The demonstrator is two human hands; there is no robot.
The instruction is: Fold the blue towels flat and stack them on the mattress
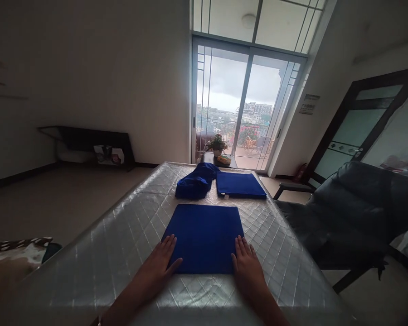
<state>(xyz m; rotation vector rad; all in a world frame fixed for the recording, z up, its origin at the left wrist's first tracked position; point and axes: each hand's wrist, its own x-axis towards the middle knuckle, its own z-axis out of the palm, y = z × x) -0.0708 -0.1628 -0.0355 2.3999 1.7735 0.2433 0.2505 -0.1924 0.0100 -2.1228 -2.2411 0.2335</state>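
A folded blue cloth point(204, 235) lies flat on the quilted silver table cover point(122, 235) in front of me. My left hand point(161, 262) rests open and flat at the cloth's near left corner, its thumb on the fabric. My right hand point(247, 267) lies open and flat at the near right corner, fingers stretched forward. Farther back sit a second folded blue cloth point(240, 184) and, to its left, a crumpled blue cloth point(196, 182).
A dark padded chair point(353, 213) stands close to the table's right side. Beyond the far edge are a small table with a potted plant point(217, 145) and glass balcony doors point(245, 104). A low dark shelf point(88, 145) lines the left wall.
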